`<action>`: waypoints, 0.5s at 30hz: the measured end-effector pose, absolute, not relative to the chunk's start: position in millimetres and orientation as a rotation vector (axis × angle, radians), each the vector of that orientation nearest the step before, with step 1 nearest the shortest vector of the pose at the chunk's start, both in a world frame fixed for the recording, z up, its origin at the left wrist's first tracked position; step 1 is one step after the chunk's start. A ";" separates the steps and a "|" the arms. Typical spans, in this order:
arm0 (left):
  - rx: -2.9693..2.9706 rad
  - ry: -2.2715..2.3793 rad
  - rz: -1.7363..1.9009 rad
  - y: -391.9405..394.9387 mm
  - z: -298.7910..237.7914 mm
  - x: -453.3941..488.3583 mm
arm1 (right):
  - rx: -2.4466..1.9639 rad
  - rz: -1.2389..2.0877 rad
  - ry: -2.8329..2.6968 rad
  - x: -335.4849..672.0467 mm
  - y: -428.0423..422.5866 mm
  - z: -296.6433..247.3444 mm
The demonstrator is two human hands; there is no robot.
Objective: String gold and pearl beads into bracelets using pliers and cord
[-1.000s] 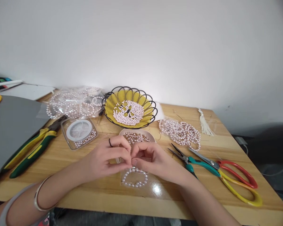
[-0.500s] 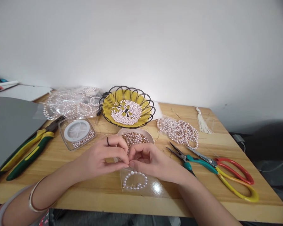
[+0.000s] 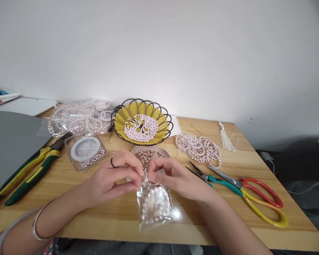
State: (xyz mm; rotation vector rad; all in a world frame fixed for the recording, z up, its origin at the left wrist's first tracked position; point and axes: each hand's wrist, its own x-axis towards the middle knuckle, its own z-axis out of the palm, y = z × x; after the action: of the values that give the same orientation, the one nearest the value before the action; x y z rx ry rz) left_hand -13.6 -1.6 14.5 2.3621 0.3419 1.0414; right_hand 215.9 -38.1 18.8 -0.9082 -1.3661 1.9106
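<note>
My left hand (image 3: pixel 114 179) and my right hand (image 3: pixel 175 179) meet at the middle of the wooden table (image 3: pixel 77 219). Both pinch the top edge of a small clear plastic bag (image 3: pixel 155 205), which hangs tilted above the table. Inside the bag lies a pearl bead bracelet (image 3: pixel 153 202). A black ring sits on a finger of my left hand, and a bangle circles that wrist. Right behind my fingers stands a pink bowl of golden beads (image 3: pixel 149 155).
A yellow wire basket of pearl beads (image 3: pixel 141 122) stands at the back. Bagged bracelets (image 3: pixel 77 118) lie back left, loose pearl strands (image 3: pixel 199 147) and a tassel (image 3: pixel 225 140) back right. Green pliers (image 3: pixel 29 171) and a thread spool box (image 3: pixel 85 150) lie left; small pliers (image 3: pixel 210 179) and red-yellow scissors (image 3: pixel 260 202) right.
The bag with the bracelet lay flat on the table before. Now both hands have lifted its top edge, and it stands up off the surface.
</note>
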 end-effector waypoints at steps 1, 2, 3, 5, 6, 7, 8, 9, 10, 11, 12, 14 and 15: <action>2.371 0.348 1.082 -0.8 14.0 -14.2 | -0.924 1.883 -1.346 216.3 -37.5 17.8; 2.387 0.366 1.126 0.1 13.4 -14.7 | -0.947 1.835 -1.330 216.2 -36.9 16.7; 2.403 0.401 1.169 1.1 12.6 -15.2 | -0.973 1.771 -1.321 215.6 -36.5 15.6; 2.396 0.542 1.247 2.1 10.7 -15.9 | -1.022 1.614 -1.315 212.9 -36.3 13.3; 2.366 0.628 1.270 1.9 9.6 -15.9 | -1.038 1.537 -1.312 210.9 -36.6 12.2; 2.328 0.717 1.261 1.0 8.4 -15.7 | -1.044 1.473 -1.308 208.6 -37.2 11.1; 2.296 0.790 1.221 -0.5 7.1 -15.2 | -1.043 1.417 -1.303 206.0 -38.2 10.1; 2.275 0.837 1.155 -2.6 5.8 -14.3 | -1.042 1.363 -1.303 203.2 -39.6 9.1; 2.265 0.857 1.078 -5.1 4.5 -13.0 | -1.040 1.312 -1.308 200.3 -41.2 8.2; 2.268 0.851 1.002 -7.7 3.3 -11.4 | -1.036 1.269 -1.321 197.5 -42.9 7.4; 2.278 0.830 0.944 -10.3 2.4 -9.5 | -1.024 1.247 -1.341 194.7 -44.7 6.6; 2.309 0.797 0.902 -14.3 1.8 -5.9 | -0.969 1.262 -1.375 189.9 -48.0 5.4; 2.326 0.794 0.903 -15.4 2.0 -4.4 | -0.935 1.289 -1.383 188.2 -49.3 4.7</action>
State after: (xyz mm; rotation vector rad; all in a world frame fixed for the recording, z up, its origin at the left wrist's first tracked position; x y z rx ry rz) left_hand -4.4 -15.4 2.0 2.3255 0.7943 0.9035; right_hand 188.2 -49.3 4.7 -0.9353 -1.3830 1.2887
